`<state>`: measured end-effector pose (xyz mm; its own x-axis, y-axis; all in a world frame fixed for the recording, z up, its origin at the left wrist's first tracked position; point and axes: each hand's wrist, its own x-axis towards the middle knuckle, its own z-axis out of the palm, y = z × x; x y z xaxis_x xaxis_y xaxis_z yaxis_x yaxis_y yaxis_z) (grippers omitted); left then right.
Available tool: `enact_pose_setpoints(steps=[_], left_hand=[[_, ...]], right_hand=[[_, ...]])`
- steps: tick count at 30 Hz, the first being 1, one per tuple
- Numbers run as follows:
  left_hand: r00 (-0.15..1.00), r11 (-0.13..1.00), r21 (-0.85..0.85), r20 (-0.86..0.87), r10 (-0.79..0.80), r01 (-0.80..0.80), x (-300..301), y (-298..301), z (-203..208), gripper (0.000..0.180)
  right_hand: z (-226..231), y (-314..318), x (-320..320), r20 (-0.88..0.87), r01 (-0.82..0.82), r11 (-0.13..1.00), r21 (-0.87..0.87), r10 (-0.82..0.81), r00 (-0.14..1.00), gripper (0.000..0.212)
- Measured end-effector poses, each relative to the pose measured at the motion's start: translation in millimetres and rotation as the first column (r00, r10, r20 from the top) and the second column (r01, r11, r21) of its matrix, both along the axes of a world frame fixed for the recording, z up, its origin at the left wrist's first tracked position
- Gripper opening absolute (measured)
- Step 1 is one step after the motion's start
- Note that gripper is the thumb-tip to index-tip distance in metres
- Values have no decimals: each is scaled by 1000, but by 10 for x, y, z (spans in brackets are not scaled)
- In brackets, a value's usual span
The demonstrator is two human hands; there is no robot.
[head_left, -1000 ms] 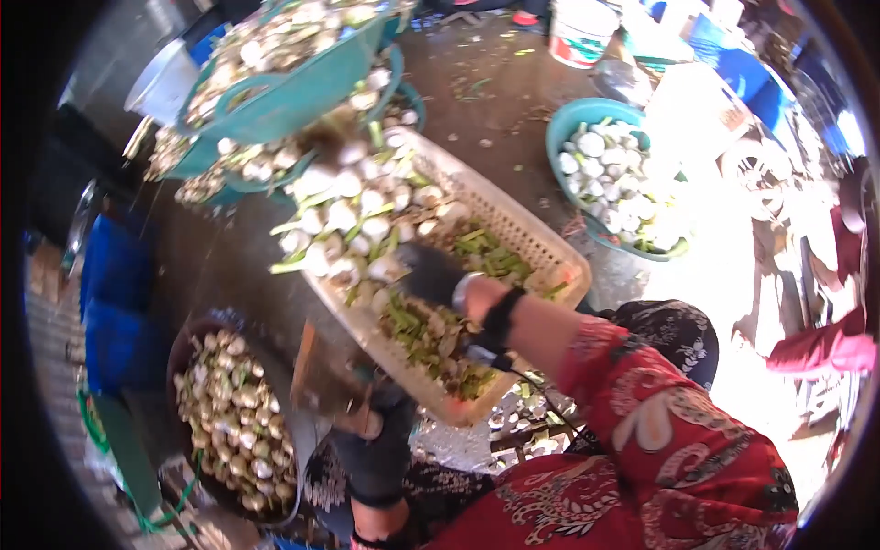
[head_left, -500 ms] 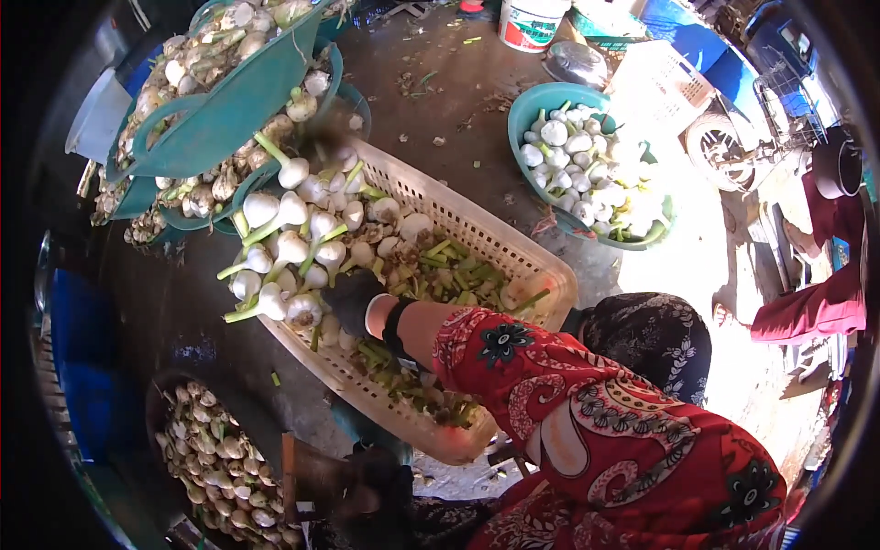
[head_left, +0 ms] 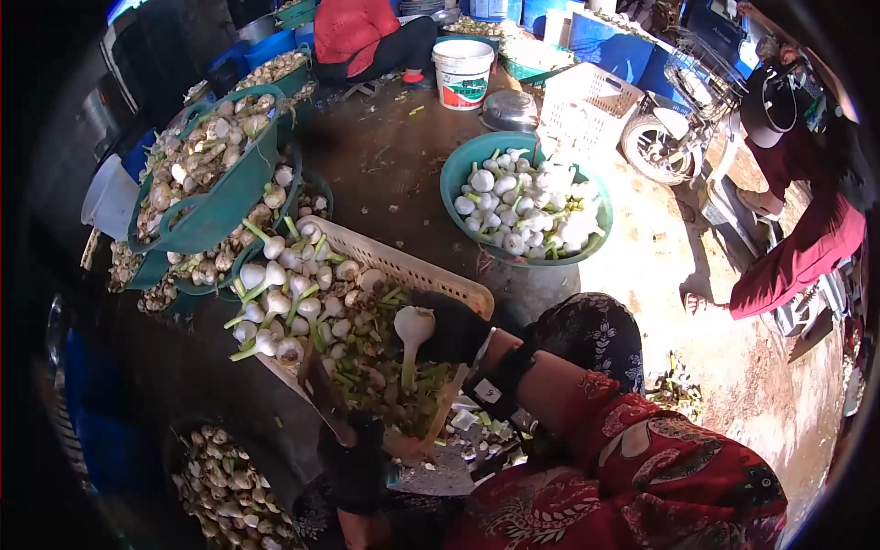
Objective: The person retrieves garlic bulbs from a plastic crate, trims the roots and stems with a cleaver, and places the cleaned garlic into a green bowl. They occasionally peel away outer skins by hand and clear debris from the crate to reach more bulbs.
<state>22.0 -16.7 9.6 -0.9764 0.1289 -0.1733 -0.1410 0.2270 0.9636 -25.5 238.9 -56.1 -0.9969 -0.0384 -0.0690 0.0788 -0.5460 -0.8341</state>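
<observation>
My right hand [head_left: 451, 332], in a dark glove, grips a white garlic bulb [head_left: 414, 328] with its thick pale-green stem hanging down over the crate. My left hand [head_left: 353, 463], also dark-gloved, is closed on a long, flat, brownish knife-like tool [head_left: 323, 390] that points up and away over the crate's near side. Beneath both hands lies the beige perforated crate [head_left: 417, 264]. Its far left end carries a heap of stemmed garlic bulbs [head_left: 284, 293], and cut stem pieces [head_left: 367, 367] cover the rest of its visible floor.
A teal tub [head_left: 449, 192] of cleaned garlic stands beyond the crate. Teal tubs [head_left: 220, 206] heaped with untrimmed garlic stack up at the left. More bulbs [head_left: 229, 490] lie at lower left. A white bucket [head_left: 462, 69], a bike [head_left: 660, 147] and two people are farther off.
My right hand has come back from the heap of bulbs and now holds one garlic bulb. The left hand has risen with the tool over the crate. The view has tilted upward.
</observation>
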Motion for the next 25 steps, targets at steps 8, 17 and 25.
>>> enact_pose_setpoints(steps=[8,17,25], left_hand=[[974,967,123,-38,-221,224,-79,211,-335,22],[779,913,-380,-523,-346,150,-219,365,-671,19],[914,958,-69,-285,-287,279,-225,521,-485,21]], right_hand=[[604,278,846,291,125,963,-240,-51,955,37],[534,376,1315,228,165,855,-492,-56,972,32],[506,212,1603,229,42,905,-423,62,972,35]])
